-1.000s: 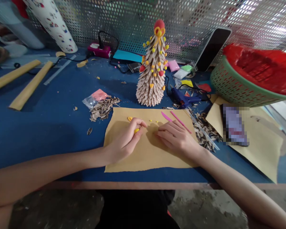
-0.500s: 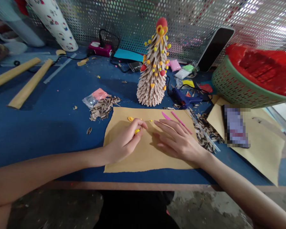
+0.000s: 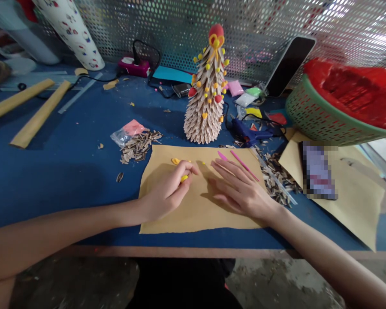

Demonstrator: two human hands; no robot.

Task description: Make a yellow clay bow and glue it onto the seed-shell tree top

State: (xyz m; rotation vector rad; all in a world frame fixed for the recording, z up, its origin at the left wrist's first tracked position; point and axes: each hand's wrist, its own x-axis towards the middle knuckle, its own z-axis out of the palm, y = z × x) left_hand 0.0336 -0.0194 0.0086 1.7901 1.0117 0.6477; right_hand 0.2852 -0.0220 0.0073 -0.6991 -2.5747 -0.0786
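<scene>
My left hand is closed round a lump of yellow clay, over the left half of a tan paper sheet. Just beyond its fingers lies an orange-yellow clay piece. Palm down, my right hand has its fingers spread over the sheet's right half and holds nothing. A tiny yellow bit sits between the hands. Past my right fingers are a pink blade-shaped tool and a pink stick. A cone tree of seed shells, dotted with coloured balls, stands behind the sheet.
Shell piles lie left and right of the sheet. A blue glue gun rests behind it at the right. Further right are a green basket with red plastic and a leaning phone. Wooden strips lie left.
My right hand has shifted very slightly, its fingers still spread. My left hand keeps the yellow clay in nearly the same place. The view has moved a little.
</scene>
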